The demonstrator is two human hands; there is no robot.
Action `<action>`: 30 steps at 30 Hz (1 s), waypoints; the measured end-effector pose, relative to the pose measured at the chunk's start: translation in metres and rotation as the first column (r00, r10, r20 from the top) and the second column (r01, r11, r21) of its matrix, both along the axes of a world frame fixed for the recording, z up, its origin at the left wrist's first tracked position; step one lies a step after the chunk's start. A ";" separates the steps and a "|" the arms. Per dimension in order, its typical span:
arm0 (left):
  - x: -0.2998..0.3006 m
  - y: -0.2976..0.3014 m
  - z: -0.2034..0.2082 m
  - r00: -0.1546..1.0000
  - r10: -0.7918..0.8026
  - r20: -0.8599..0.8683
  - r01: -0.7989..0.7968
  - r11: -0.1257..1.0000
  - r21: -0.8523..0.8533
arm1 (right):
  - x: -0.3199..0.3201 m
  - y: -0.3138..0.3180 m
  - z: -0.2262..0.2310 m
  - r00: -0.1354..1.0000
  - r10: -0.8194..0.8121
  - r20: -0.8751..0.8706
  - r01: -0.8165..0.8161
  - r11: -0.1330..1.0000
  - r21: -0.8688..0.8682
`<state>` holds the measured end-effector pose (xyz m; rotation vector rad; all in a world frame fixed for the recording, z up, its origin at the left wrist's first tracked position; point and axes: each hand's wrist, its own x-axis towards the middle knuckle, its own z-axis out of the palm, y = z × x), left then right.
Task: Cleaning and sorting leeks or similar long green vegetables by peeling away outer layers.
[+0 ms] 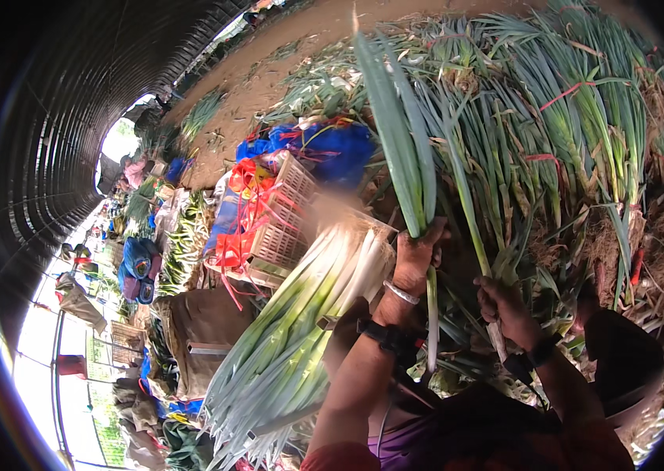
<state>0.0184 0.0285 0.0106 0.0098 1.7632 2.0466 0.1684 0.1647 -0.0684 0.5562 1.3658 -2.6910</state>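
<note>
Left hand (417, 255), centre of frame: clenched around a long green-leaved scallion stalk (402, 133), gripping where the leaves meet the pale shank. The leaves run up toward the top centre of the frame, and the white shank hangs straight down below the fist. Silver bangle (401, 293) and black wrist strap (383, 336) on that forearm.

Right hand (508, 310), just right of centre and lower: fist closed on a second thin pale-green scallion stalk (465, 196), whose leaves slant up and left past the first. Black band (540, 352) on that wrist. The hands are near each other but not touching.

Behind both hands, filling the upper right: a big heap of unwashed green scallions (583, 118) with soil-clotted roots, some bunches tied with red string (567, 94).

Left of the left forearm, centre to lower left: a stack of cleaned scallions with white shanks and light-green tops (292, 345), lying diagonally, with the white ends toward the centre.

Above that stack: a pale plastic lattice crate (289, 220) tilted on its side, with orange-red netting (241, 212) on it and a blue plastic sheet (332, 149) above.

Far left: a dark arched tunnel roof (73, 118), with more produce piles along the floor, too small to make out in detail.
</note>
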 end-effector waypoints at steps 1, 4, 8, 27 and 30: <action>0.000 -0.002 -0.001 1.000 -0.004 -0.020 0.005 1.000 0.016 | 0.005 -0.004 0.002 0.998 0.012 -0.060 -0.003 0.990 0.143; 0.001 -0.009 0.001 0.996 -0.051 -0.073 0.058 0.993 0.103 | 0.017 -0.021 0.035 0.998 0.032 -0.056 -0.022 0.985 0.171; 0.001 -0.026 0.010 0.977 -0.175 -0.120 0.203 0.933 0.297 | 0.031 -0.029 0.036 0.979 0.140 -0.146 -0.108 0.972 0.209; 0.031 -0.037 0.032 0.931 -0.002 -0.365 0.106 0.959 0.264 | 0.016 -0.020 0.076 0.993 0.053 -0.101 -0.024 0.962 0.272; 0.030 -0.050 0.038 0.941 0.078 -0.330 0.036 0.944 0.328 | 0.009 -0.022 0.063 0.986 -0.162 -0.026 0.158 0.979 -0.133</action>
